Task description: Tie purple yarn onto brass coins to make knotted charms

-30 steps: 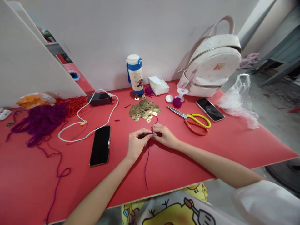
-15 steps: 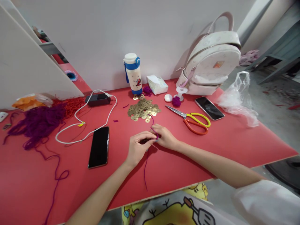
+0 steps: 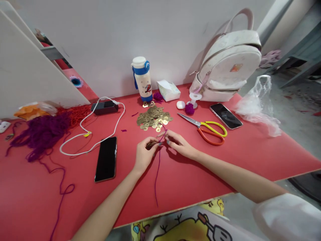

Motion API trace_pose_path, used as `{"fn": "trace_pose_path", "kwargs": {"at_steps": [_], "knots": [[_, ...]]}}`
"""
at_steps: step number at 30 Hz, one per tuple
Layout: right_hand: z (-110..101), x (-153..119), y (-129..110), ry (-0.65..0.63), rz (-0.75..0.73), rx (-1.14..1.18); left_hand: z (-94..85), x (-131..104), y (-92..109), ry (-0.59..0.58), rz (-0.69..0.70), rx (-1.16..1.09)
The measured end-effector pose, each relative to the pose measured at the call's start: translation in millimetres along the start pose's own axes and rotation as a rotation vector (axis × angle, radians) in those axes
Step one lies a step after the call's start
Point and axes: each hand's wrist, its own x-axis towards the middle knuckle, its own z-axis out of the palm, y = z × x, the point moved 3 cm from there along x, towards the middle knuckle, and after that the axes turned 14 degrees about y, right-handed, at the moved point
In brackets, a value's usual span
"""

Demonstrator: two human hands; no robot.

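Note:
My left hand (image 3: 146, 153) is closed in a pinch on a purple yarn strand (image 3: 157, 177). Brownish coin-like discs (image 3: 150, 144) show partly in the hollow of that hand; how many is hidden. The strand's tail hangs down over the red table toward its front edge. To the right, my right hand (image 3: 179, 144) has its thumb and fingers apart, with the strand's upper end crossing its fingertips. Just beyond both hands lies a pile of gold holed coins (image 3: 152, 117).
Scissors (image 3: 200, 125) and a phone (image 3: 225, 115) lie to the right, by a backpack (image 3: 228, 67) and plastic bag (image 3: 260, 107). Another phone (image 3: 106, 159), a white cable (image 3: 72, 154) and a purple yarn heap (image 3: 46, 134) are left. Behind the coins stands a bottle (image 3: 142, 78).
My right thumb and fingers have parted from their pinch beside the left hand. My left hand has shifted slightly up and left, still pinching the strand.

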Motion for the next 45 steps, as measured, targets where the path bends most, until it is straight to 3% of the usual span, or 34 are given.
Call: {"fn": "trace_pose_path", "kwargs": {"at_steps": [5,11,21,31,35,40,45], "knots": [[-1.9,-2.0,-0.4,0.029,0.159,0.159,1.8,-1.6,0.7,-0.043,0.039,0.077],[-5.4,0.3,-2.7,0.074,0.232,0.256,6.9,-5.0,2.9,-0.165,0.080,0.091],[-7.5,1.5,3.1,0.135,0.239,0.478,7.7,-6.4,8.7,-0.218,0.156,0.108],[-2.5,3.0,3.9,0.166,0.310,0.620,4.2,-2.6,11.0,-0.293,0.125,0.121],[-3.3,2.8,5.4,0.163,0.283,0.605,4.1,-2.8,9.1,-0.280,0.094,0.103],[-6.9,1.7,7.5,0.181,0.239,0.537,2.9,-2.8,1.4,-0.183,-0.043,0.025],[-8.4,2.0,8.1,0.195,0.235,0.529,3.4,-4.5,2.7,-0.158,-0.027,-0.036]]}}
